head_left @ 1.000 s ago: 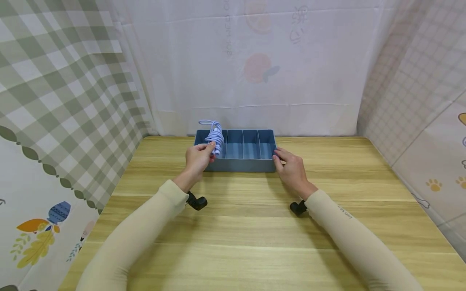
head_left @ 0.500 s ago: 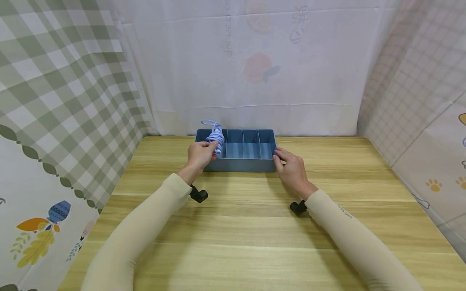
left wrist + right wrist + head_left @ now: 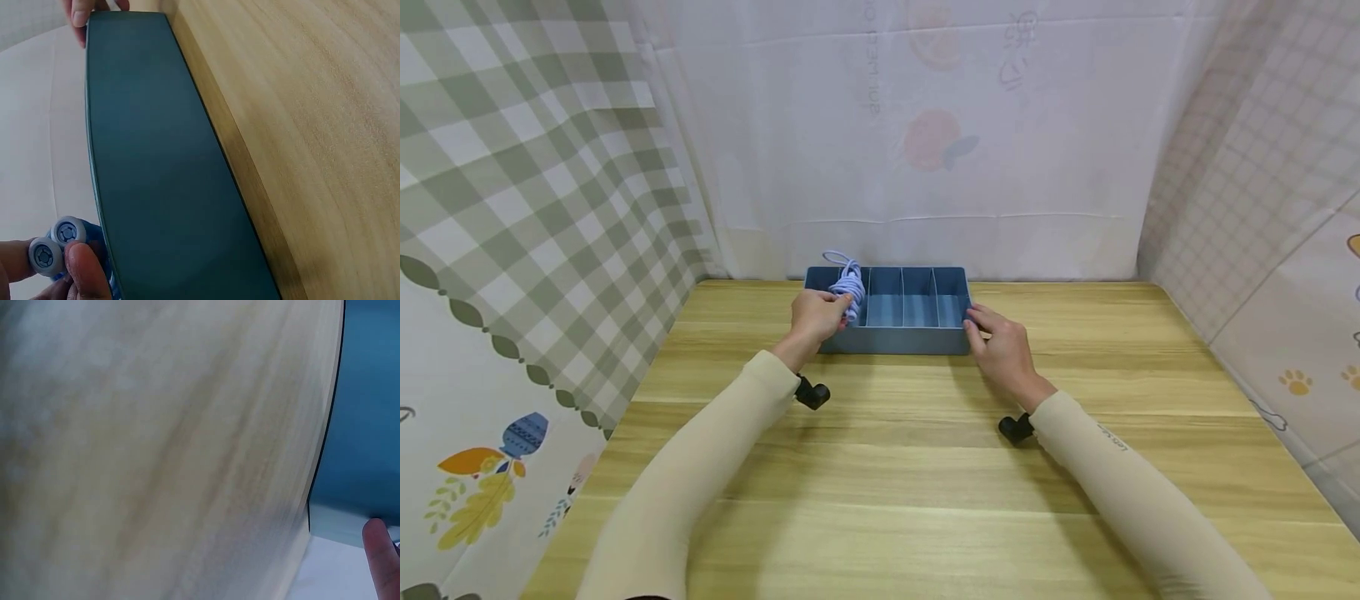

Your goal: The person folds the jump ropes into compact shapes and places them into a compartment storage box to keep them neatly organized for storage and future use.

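A bundled lavender-blue jump rope (image 3: 850, 283) is pinched upright by my left hand (image 3: 817, 317), over the left end of a blue divided box (image 3: 895, 341). Its cord loop sticks up above the box's back rim. In the left wrist view, two round handle ends (image 3: 67, 231) show between thumb and fingers, right beside the box's top edge. The rope hides part of the leftmost compartments. My right hand (image 3: 1002, 350) grips the box's right end near the front corner, thumb at the front; in the right wrist view one finger (image 3: 382, 559) lies against the wall.
The box stands on a wood-grain table (image 3: 895, 483) near its back edge, before a white curtain (image 3: 775, 125). Checked cloth (image 3: 550, 167) hangs at the left, patterned cloth (image 3: 1262, 250) at the right. Black wrist-camera mounts (image 3: 813, 394) stick out under both sleeves.
My left hand has moved slightly right and forward with the jump rope, which sits a bit lower over the box. The right hand keeps its place at the box's end.
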Motion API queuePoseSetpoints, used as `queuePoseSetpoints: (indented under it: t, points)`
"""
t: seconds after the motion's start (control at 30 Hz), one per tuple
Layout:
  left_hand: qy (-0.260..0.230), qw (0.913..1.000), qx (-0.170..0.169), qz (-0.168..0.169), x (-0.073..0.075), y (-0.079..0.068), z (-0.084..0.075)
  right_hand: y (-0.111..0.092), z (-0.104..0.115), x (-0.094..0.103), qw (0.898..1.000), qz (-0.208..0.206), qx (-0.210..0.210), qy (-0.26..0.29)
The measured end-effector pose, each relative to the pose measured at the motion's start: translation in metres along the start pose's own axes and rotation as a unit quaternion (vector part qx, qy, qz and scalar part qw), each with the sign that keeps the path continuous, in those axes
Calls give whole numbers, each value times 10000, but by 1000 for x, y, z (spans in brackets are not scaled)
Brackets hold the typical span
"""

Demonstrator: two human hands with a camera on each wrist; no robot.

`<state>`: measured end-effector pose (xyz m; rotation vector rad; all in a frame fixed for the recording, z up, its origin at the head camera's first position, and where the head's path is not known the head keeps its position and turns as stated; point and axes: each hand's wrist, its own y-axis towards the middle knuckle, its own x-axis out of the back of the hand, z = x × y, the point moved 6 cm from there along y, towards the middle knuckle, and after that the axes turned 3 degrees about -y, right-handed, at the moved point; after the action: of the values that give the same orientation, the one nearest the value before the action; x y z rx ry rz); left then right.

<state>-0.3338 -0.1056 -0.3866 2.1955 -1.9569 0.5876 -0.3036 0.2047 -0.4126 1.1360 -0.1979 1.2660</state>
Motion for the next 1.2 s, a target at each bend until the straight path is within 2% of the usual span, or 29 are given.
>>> queuePoseSetpoints:
  t: [0.33,0.53,0.63,0.8,0.9,1.03,1.2]
  points:
    - [1128,9935,-170,-22,-6,10,-5,1,1,0,10000,-19,38,3]
    - [1836,9811,-590,-158,-7,10,-10,1,1,0,10000,1,33,4]
    - [2048,9771,-567,-119,-8,11,-10,2,2,1,10000,5,21,-19]
    - [2240,9744,-202,74,-10,15,-5,1,1,1,10000,26,6,7]
    - [2359,9716,-94,170,-11,16,-3,0,2,2,10000,29,7,33]
    - [2549,9652,-186,550,-15,17,-2,0,2,2,10000,26,16,47]
    - [2630,9574,-574,1045,-17,18,-3,0,2,2,10000,31,-32,28]
